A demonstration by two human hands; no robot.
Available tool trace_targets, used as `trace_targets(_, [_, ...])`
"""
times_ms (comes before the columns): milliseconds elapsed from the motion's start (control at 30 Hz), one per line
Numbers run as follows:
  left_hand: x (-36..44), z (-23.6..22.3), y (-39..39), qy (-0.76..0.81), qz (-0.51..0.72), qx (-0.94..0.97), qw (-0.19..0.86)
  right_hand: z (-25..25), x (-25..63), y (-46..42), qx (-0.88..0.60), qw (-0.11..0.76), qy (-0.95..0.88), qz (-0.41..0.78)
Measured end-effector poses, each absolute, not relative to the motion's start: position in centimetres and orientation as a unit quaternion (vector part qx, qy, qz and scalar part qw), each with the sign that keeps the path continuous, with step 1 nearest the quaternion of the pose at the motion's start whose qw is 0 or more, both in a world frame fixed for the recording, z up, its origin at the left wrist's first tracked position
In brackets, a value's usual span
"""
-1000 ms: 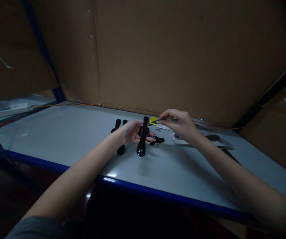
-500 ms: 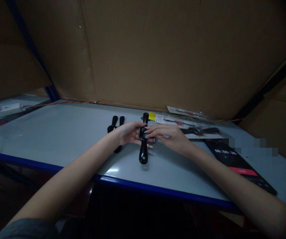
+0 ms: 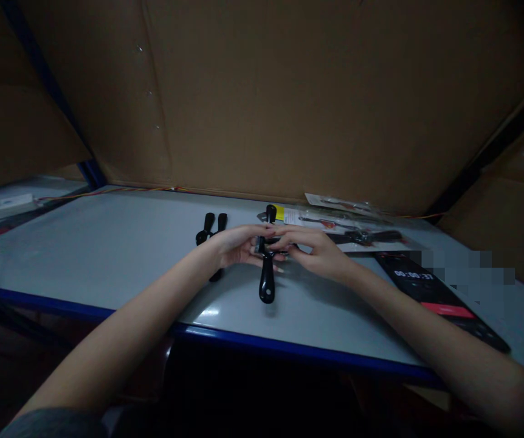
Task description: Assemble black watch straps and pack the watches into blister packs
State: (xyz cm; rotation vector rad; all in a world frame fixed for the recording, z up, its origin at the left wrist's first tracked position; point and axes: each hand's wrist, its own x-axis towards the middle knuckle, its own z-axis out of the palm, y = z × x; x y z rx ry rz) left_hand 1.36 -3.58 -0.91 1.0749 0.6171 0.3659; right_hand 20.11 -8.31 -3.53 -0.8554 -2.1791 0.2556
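Tool (image 3: 267,283) is mid-table, lying near-to-far, one black handle toward the near edge, the other toward the packs (image 3: 330,226). Left hand (image 3: 239,246) has it at the middle, fingers curled beneath. Right hand (image 3: 317,249) is up against the same middle section from the right, fingertips on or just over the metal-looking part. Hands practically together; can't tell if the right is pinching a small part.

Risks, my read:
- Grip is central only, both handles free. Off-centre push from the right could roll or tip it out of the left.
- If that middle part has an edge, fingertips are in the wrong spot; a slip could nick them. Edge not visible.
- Fingers cover the work and light is dim, so a misaligned or loose bit could go unseen. Anything small dropped would hit the table (image 3: 107,243) and could bounce.
- Black pieces (image 3: 222,223) sit left, close by the left wrist; a sideways jerk could knock them.

Phone (image 3: 414,277) is right, under the right forearm's far side; lower risk.
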Motion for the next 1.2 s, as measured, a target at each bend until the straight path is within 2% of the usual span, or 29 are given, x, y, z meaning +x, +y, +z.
trace_targets(200, [1.1, -1.0, -3.4, 0.273, 0.204, 0.503, 0.794, -3.1, 20.8, -8.1, -0.346, 0.395, -0.845, 0.103])
trace_targets(467, [1.4, -0.9, -4.3, 0.34, 0.264, 0.524, 0.735, -2.5, 21.0, -8.1, -0.404, 0.489, -0.768, 0.087])
trace_targets(867, [1.5, -0.9, -4.5, 0.368, 0.271, 0.565, 0.687, -2.7, 20.5, -8.1, -0.443, 0.49, -0.746, 0.087])
trace_targets(967, [1.5, -0.9, -4.3, 0.372, 0.254, 0.565, 0.691, -3.0, 21.1, -7.6, -0.462, 0.468, -0.75, 0.073])
trace_targets(1200, [1.2, -1.5, -3.5, 0.405, 0.23, 0.574, 0.673, -4.5, 22.1, -6.3, -0.528, 0.335, -0.779, 0.049])
